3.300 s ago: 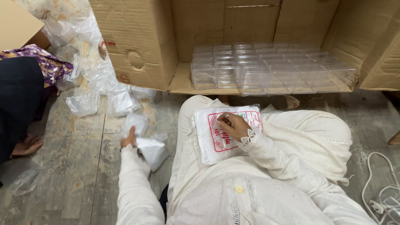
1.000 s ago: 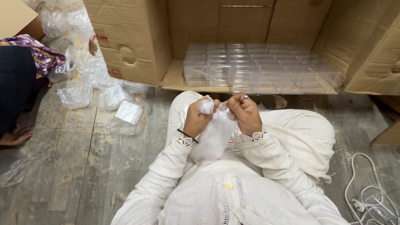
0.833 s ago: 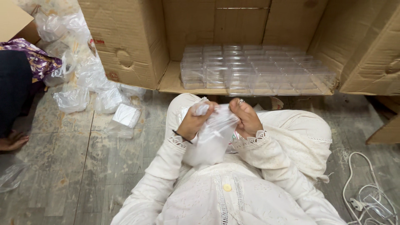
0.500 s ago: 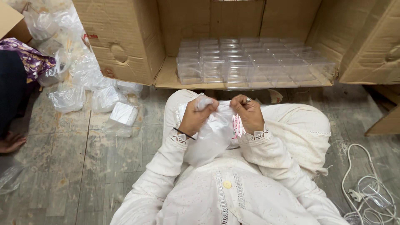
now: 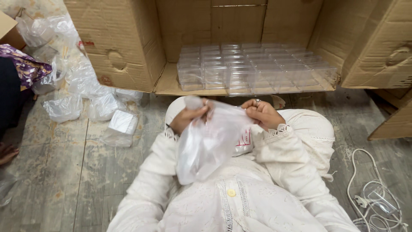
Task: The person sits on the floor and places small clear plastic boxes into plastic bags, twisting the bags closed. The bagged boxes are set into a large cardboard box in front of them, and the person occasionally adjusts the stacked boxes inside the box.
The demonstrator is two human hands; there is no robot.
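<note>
Hands hold one clear plastic bag [image 5: 206,146] by its top edge: left hand [image 5: 189,118] pinching one side, right hand [image 5: 262,114] the other, fingers tight on the thin film. I think the bag mouth is being pulled open. Next, the sides must part. Bag hangs long-ways down from the fingers, mouth up, over the lap.
</note>
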